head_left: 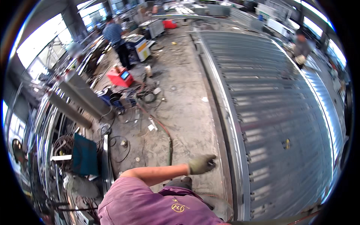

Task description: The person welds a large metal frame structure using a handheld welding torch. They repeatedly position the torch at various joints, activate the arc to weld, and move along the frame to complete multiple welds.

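Note:
My left hand (202, 164), in a grey-green work glove, hangs across the front of my body above the concrete floor (183, 123). Its fingers are curled in, and nothing shows sticking out of them. The steel edge rail (235, 138) of a large ribbed metal panel (285, 112) runs just to the right of this hand, with a gap between them. A small yellow and black item (287, 144) lies on the panel. My right hand is out of the picture.
To the left stand tall grey cylinders (84, 92), a teal box (84, 154) and a red machine (120, 77) with cables. A red-and-dark hose (162, 125) crosses the floor. One person (114, 35) stands far left; another (301, 48) is beyond the panel.

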